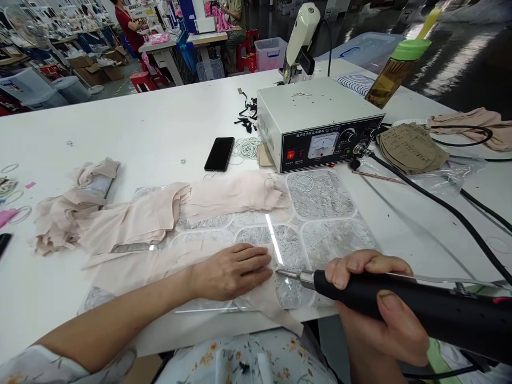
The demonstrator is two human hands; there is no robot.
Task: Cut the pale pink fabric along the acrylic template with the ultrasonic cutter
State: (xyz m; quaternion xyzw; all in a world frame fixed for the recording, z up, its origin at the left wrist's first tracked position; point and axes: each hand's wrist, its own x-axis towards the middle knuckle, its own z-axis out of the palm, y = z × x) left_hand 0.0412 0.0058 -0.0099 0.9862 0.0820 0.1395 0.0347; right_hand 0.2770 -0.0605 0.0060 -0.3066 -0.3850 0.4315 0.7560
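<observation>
My left hand [236,271] lies flat, palm down and fingers together, on a pale pink cloth strip [152,269]. The strip rests on a clear patterned sheet [332,237], and one end hangs over the table's front edge. My right hand [380,309] is wrapped round a black ultrasonic handpiece [360,293] with a slim metal tip. That tip points left, just right of my left fingertips and close to the cloth's edge; whether it touches is unclear. Farther back on the sheet lie stacked pink cloth pieces [236,197], with a crumpled cloth pile [68,213] to the left.
A control box [320,125] with a dial stands behind the sheet, a black cable [436,200] running from its front. Around it are a phone [219,154], elastic loops [247,148], brown round card pieces [412,146] and a tilted green-lidded bottle [394,74]. Two people work farther back.
</observation>
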